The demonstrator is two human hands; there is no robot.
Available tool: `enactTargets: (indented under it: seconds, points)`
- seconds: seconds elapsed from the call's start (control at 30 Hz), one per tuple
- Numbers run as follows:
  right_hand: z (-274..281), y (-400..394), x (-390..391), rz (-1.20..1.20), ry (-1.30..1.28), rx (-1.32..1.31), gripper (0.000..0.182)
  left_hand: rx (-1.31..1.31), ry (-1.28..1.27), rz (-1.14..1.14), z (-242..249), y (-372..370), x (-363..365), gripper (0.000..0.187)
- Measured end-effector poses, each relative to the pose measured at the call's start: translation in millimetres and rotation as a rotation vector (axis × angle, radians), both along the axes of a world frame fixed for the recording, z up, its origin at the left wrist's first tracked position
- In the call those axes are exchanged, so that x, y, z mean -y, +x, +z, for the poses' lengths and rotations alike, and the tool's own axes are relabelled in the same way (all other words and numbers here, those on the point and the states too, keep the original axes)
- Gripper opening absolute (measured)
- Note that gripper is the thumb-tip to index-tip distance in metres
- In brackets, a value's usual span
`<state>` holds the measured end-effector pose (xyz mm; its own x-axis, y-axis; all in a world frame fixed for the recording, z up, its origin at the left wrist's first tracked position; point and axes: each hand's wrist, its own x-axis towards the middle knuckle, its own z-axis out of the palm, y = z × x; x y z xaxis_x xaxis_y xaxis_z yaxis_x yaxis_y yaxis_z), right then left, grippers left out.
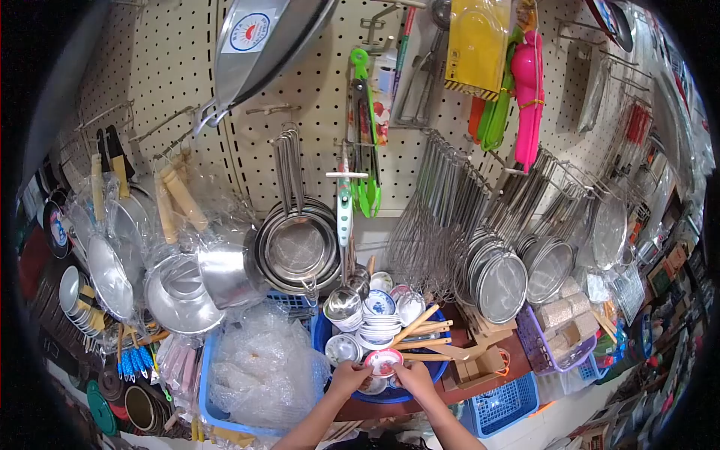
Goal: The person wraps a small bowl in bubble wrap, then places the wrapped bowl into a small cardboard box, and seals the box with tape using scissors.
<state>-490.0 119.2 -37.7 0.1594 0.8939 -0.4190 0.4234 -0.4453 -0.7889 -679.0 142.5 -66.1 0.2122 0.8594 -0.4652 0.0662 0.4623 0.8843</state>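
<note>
Over the blue basket (330, 337), both hands, left (349, 375) and right (412, 377), pinch a small pink-rimmed dish (383, 362) between their fingertips.

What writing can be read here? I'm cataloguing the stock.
None can be read.
Round blue and red label on the hanging steel pan: too blurred.
Yellow packet: print too small.
Small dish held in both hands: pattern only.
</note>
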Motion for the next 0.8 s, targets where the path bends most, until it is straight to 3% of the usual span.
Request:
enactTargets:
  seconds: [0.1,0.2,0.3,0.4,0.5,0.6,0.8]
  points:
    - [38.5,-4.4,11.1,0.113,0.087,0.180,0.047,0.068,0.049,0.109,-6.7,2.9,8.8,0.030]
    - [32.7,-9.7,17.0,0.178,0.042,0.447,0.052,-0.136,0.153,0.026,4.4,1.1,15.8,0.032]
    - [52.7,-20.0,25.3,0.205,0.092,0.655,0.048,-0.472,0.544,-0.002,13.8,6.5,23.0,0.031]
    - [62.0,-20.2,29.6,0.117,0.189,0.682,0.040,-0.694,0.725,0.017,34.3,10.7,26.8,0.028]
    - [61.0,-3.4,33.1,0.134,0.389,0.487,0.031,-0.413,0.497,0.020,59.9,16.9,28.2,0.026]
    - [54.1,15.0,33.2,0.054,0.510,0.211,0.023,-0.315,0.517,0.061,62.4,27.7,29.7,0.025]
    - [26.9,70.2,30.3,0.000,0.536,-0.094,0.014,-0.090,0.461,0.098,68.6,71.5,40.6,0.016]
